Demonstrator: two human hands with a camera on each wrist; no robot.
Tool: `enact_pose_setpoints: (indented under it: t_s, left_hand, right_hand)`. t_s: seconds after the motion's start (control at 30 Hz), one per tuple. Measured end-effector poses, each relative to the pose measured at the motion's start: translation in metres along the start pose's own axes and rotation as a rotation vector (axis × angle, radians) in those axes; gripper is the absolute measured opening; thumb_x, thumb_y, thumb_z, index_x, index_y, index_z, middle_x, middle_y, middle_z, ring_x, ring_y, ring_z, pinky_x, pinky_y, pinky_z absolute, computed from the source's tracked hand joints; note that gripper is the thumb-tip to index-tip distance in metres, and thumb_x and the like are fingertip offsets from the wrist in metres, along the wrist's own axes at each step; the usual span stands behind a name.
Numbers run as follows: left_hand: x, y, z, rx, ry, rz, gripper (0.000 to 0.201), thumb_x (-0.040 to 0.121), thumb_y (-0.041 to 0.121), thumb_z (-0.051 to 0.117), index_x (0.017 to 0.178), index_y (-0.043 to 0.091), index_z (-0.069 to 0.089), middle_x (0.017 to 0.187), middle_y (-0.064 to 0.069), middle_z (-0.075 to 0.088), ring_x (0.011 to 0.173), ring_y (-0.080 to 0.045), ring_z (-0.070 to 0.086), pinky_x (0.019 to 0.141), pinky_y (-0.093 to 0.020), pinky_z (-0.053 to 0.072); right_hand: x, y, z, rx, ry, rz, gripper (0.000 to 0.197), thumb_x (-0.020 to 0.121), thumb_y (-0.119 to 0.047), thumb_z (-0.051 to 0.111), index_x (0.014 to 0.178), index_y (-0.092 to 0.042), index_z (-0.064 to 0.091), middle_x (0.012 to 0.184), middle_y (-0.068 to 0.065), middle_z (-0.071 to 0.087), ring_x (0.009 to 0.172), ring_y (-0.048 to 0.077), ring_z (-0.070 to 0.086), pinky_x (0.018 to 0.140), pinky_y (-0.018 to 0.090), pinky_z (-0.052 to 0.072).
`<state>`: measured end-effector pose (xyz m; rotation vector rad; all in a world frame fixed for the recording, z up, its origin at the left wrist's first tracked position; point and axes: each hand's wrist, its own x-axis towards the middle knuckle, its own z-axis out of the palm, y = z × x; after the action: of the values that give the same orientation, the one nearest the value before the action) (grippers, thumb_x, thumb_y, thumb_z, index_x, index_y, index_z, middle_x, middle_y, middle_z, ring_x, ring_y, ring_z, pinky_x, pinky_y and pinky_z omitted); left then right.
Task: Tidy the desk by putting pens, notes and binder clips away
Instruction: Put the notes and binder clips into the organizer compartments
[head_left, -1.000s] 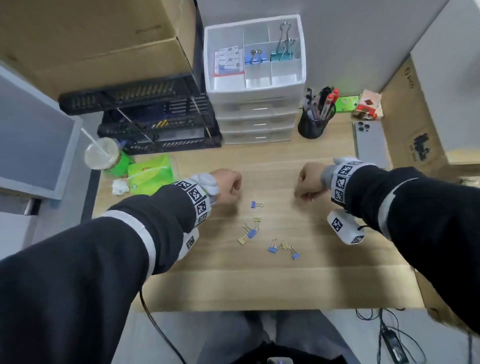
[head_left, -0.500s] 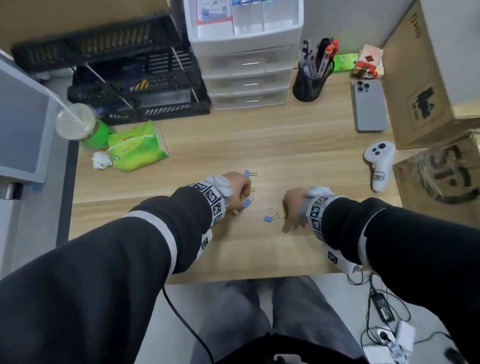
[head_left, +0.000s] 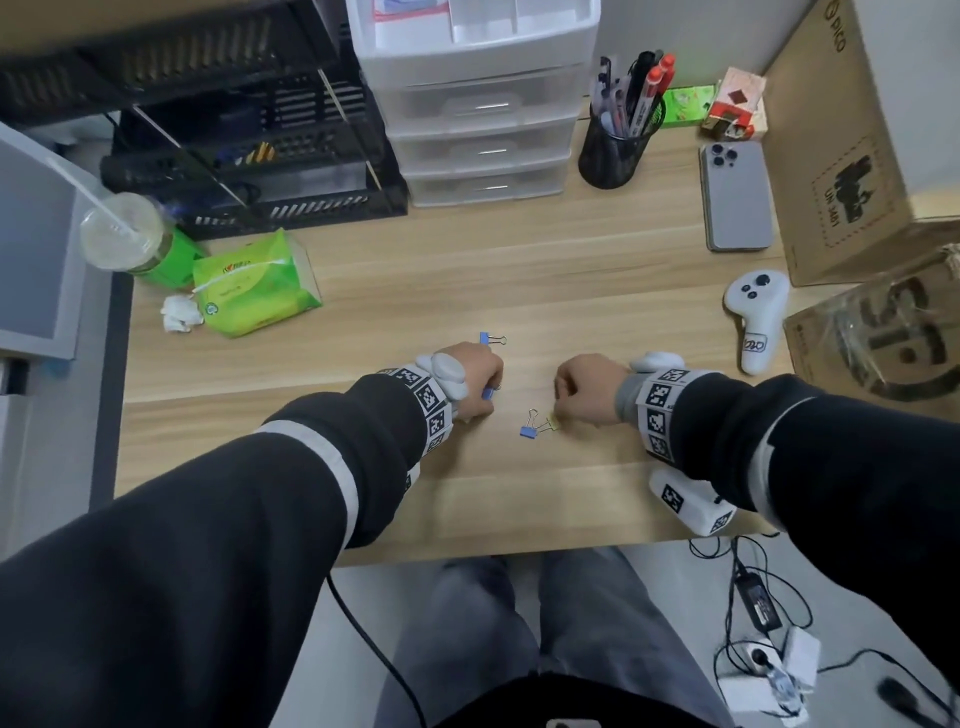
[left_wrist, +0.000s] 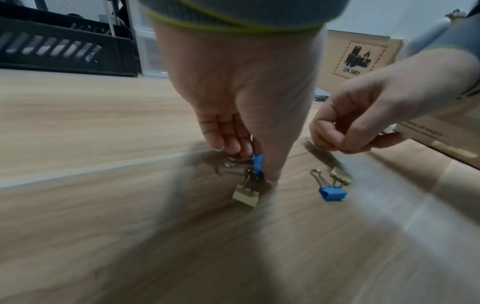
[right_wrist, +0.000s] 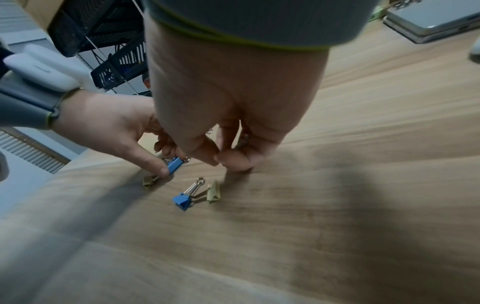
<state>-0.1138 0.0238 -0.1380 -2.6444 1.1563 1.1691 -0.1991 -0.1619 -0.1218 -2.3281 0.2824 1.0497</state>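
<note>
Small blue and yellow binder clips lie on the wooden desk (head_left: 519, 270). My left hand (head_left: 480, 395) pinches a blue clip (left_wrist: 257, 163) just above a yellow clip (left_wrist: 246, 195) that lies on the wood. My right hand (right_wrist: 221, 159) hovers beside it with curled fingers and pinched tips. A clip's wire handle (right_wrist: 244, 142) shows between those fingers. A loose blue clip (head_left: 529, 430) and a yellow clip (head_left: 553, 422) lie between the hands. Another blue clip (head_left: 491, 339) lies just beyond the left hand. At the back stand the pen cup (head_left: 615, 150) and the white drawer organiser (head_left: 483, 104).
A phone (head_left: 735, 197), a white controller (head_left: 756, 317) and cardboard boxes (head_left: 841, 156) fill the right side. A green tissue pack (head_left: 254, 286), a lidded cup (head_left: 124, 234) and black trays (head_left: 234, 156) are on the left. The desk's front edge is close behind my wrists.
Both hands have come down and nearer onto the scattered clips. The left hand has taken hold of a blue clip. The rightmost blue clip has gone from the desk under the right hand.
</note>
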Motion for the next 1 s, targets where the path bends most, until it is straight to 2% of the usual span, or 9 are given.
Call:
enact_pose_setpoints:
  t_s: [0.17,0.23,0.3,0.4,0.57,0.67,0.83,0.93,1.0]
  left_hand:
    - [-0.005,-0.005,-0.005,-0.116,0.096,0.018,0.015,0.079,0.029,0.068,0.087,0.021,0.058,0.087,0.005,0.060,0.080,-0.021,0.060,0.068,-0.032,0.049]
    - [-0.010,-0.012,-0.010,-0.197,0.158,0.018,0.012,0.080,0.024,0.066,0.088,0.020,0.058,0.085,0.006,0.062,0.079,-0.020,0.059,0.070,-0.034,0.050]
    - [-0.013,-0.020,-0.014,-0.238,0.210,0.001,0.016,0.081,0.019,0.062,0.097,0.015,0.059,0.085,0.006,0.062,0.079,-0.021,0.058,0.069,-0.033,0.047]
    - [-0.012,-0.029,-0.020,-0.213,0.219,-0.066,0.026,0.088,0.013,0.053,0.113,0.007,0.053,0.098,-0.004,0.060,0.087,-0.029,0.059,0.076,-0.036,0.048]
    - [-0.005,-0.033,-0.026,-0.156,0.138,-0.132,0.029,0.090,0.015,0.047,0.118,0.007,0.048,0.111,-0.011,0.060,0.093,-0.034,0.060,0.085,-0.047,0.051]
    - [0.000,-0.032,-0.029,-0.113,0.072,-0.107,0.040,0.087,0.019,0.055,0.123,0.007,0.044,0.107,-0.012,0.060,0.090,-0.034,0.061,0.081,-0.046,0.053]
    - [0.016,-0.030,-0.029,-0.094,0.101,-0.096,0.047,0.076,0.021,0.065,0.117,0.014,0.045,0.104,-0.007,0.060,0.087,-0.032,0.062,0.078,-0.044,0.055]
    - [0.022,-0.028,-0.026,-0.076,0.100,-0.086,0.037,0.077,0.022,0.062,0.111,0.016,0.048,0.099,-0.004,0.060,0.085,-0.031,0.061,0.077,-0.043,0.054]
    - [0.028,-0.026,-0.025,-0.065,0.111,-0.080,0.031,0.080,0.021,0.060,0.109,0.015,0.049,0.098,-0.004,0.060,0.084,-0.031,0.061,0.076,-0.042,0.054]
  right_hand:
    - [0.003,-0.009,0.009,0.007,-0.026,-0.171,0.016,0.088,-0.012,0.048,0.092,-0.016,0.062,0.088,-0.004,0.068,0.082,0.019,0.062,0.078,0.033,0.052]
    - [0.007,-0.013,0.012,-0.040,-0.072,-0.224,0.012,0.086,-0.017,0.055,0.097,-0.020,0.061,0.082,-0.009,0.065,0.078,0.016,0.061,0.071,0.030,0.049]
    - [0.011,-0.015,0.016,-0.165,-0.130,-0.300,0.025,0.079,-0.025,0.067,0.103,-0.027,0.060,0.077,-0.010,0.060,0.075,0.015,0.059,0.066,0.030,0.046]
    - [0.017,-0.018,0.021,-0.340,-0.182,-0.342,0.038,0.076,-0.026,0.068,0.111,-0.036,0.057,0.081,-0.011,0.058,0.079,0.018,0.063,0.070,0.034,0.053]
    - [0.023,-0.015,0.025,-0.358,-0.127,-0.353,0.025,0.080,-0.024,0.061,0.103,-0.034,0.065,0.078,-0.014,0.058,0.079,0.018,0.064,0.070,0.032,0.054]
    - [0.024,-0.013,0.022,-0.250,-0.048,-0.380,0.019,0.078,-0.029,0.068,0.096,-0.031,0.068,0.076,-0.012,0.056,0.076,0.016,0.061,0.066,0.031,0.049]
    - [0.026,-0.008,-0.006,0.026,0.186,-0.302,0.019,0.076,-0.037,0.076,0.090,-0.026,0.067,0.095,-0.011,0.058,0.083,0.012,0.057,0.071,0.029,0.045]
    - [0.029,-0.004,-0.020,0.331,0.183,-0.138,0.014,0.085,-0.029,0.072,0.088,-0.017,0.064,0.078,-0.005,0.064,0.066,0.011,0.057,0.060,0.021,0.042]
    - [0.033,0.000,-0.027,0.568,0.128,-0.040,0.013,0.090,-0.019,0.060,0.082,-0.009,0.061,0.071,0.007,0.064,0.049,0.011,0.055,0.046,0.019,0.042]
